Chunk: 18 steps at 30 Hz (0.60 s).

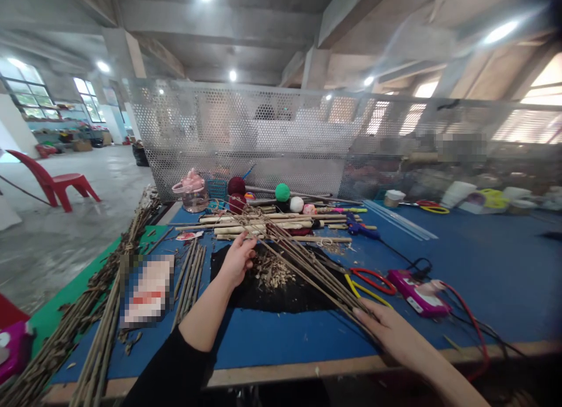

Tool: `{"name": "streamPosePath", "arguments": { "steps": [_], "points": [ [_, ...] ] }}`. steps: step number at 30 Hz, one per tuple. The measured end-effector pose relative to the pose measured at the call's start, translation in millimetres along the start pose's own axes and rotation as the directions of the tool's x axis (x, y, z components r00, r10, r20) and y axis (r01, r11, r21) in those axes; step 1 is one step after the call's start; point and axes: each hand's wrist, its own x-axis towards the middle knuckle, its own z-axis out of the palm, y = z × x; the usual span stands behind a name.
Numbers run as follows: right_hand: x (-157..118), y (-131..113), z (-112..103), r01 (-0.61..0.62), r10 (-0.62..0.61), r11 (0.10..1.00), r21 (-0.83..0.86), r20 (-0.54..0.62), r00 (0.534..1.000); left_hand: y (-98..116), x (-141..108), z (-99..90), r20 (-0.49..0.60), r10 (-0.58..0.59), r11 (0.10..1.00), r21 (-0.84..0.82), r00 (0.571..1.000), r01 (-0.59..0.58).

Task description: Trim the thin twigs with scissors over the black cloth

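My right hand [381,326] is closed around the lower ends of a bundle of thin dried stems [314,267], near the table's front edge. The bundle slants up and left across a black cloth [237,290]. At its upper left part, my left hand [239,259] has its fingers curled together beside the stems; what they pinch, if anything, is too small to make out. Below the bundle, a heap of dry leaf and husk bits [274,271] lies on the cloth. Red-and-yellow-handled cutters [372,284] rest just right of the stems.
Long dried branches [99,298] run along the left edge, beside cut sticks [190,275]. Behind lie wooden rods [281,225], yarn balls [282,192] and a blue glue gun [360,228]. A purple power box [419,293] with cords sits right. A perforated metal screen [246,140] stands behind.
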Motion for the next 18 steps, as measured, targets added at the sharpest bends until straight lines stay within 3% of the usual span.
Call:
{"name": "streamPosePath", "arguments": {
  "steps": [2, 5, 11, 14, 18],
  "points": [
    [-0.8, 4.8, -0.6, -0.014, 0.013, 1.000, 0.011, 0.026, 1.000, 2.6, 6.3, -3.8, -0.067, 0.058, 0.992, -0.106, 0.996, -0.065],
    [-0.9, 12.1, 0.4, -0.048, 0.048, 0.999, 0.021, 0.020, 0.999, 5.0, 12.7, -6.3, -0.076, 0.117, 0.973, -0.193, 0.990, -0.129],
    [-0.6, 13.2, 1.6, -0.043, 0.042, 0.999, 0.028, 0.030, 0.999, 4.5, 12.8, -8.8, -0.198, 0.224, 0.971, -0.040, 0.954, -0.236],
    [-2.1, 11.7, 2.8, -0.046, 0.045, 0.999, 0.009, 0.039, 0.998, 3.7, 14.3, -13.2, -0.203, 0.176, 0.983, -0.020, 0.963, -0.184],
    [-2.0, 11.9, 4.4, -0.033, 0.032, 0.999, 0.023, 0.035, 0.999, 2.7, 17.2, -17.4, -0.144, 0.035, 0.972, -0.225, 0.989, -0.068]
  ]
}}
